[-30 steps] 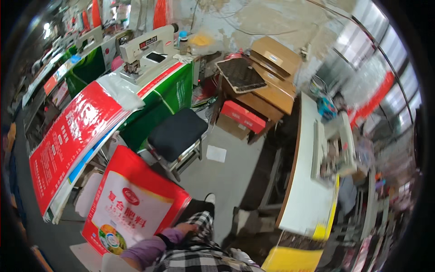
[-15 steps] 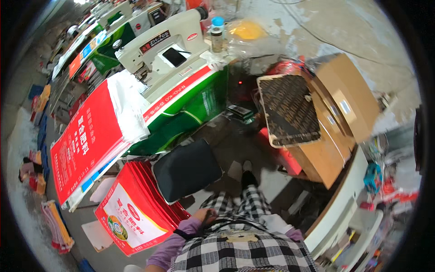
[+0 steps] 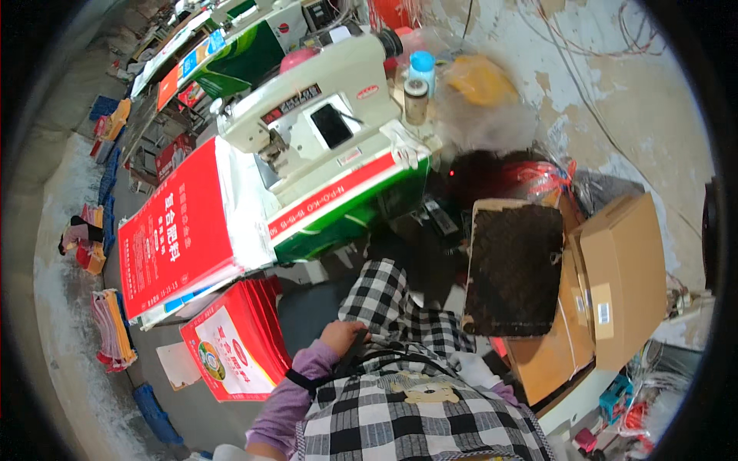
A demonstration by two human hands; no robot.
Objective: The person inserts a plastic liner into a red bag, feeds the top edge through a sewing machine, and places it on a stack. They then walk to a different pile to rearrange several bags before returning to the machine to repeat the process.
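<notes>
My left hand (image 3: 340, 338) is at my waist, beside the black-and-white checked cloth over my lap (image 3: 374, 296). Its fingers are closed around a dark, narrow thing (image 3: 355, 347) that I cannot make out. On the other side of the checked apron (image 3: 400, 415) is my right hand (image 3: 474, 369), which looks white-gloved; its fingers are too unclear to read. A dark stool seat (image 3: 311, 311) shows partly behind my left leg. Left of it stands a stack of red and white printed bags (image 3: 234, 349).
A sewing machine (image 3: 307, 107) stands on the table ahead, with a phone (image 3: 331, 127) resting on it. More red bags (image 3: 181, 230) lie at the table's left. A dark worn board (image 3: 513, 269) and cardboard boxes (image 3: 626, 280) are at right. A jar (image 3: 416, 101) stands behind.
My view has shifted, and the sewing table sits further right in it. My left leg has come up in front of the stool, covering part of the seat. The left hand stays closed at my waist.
</notes>
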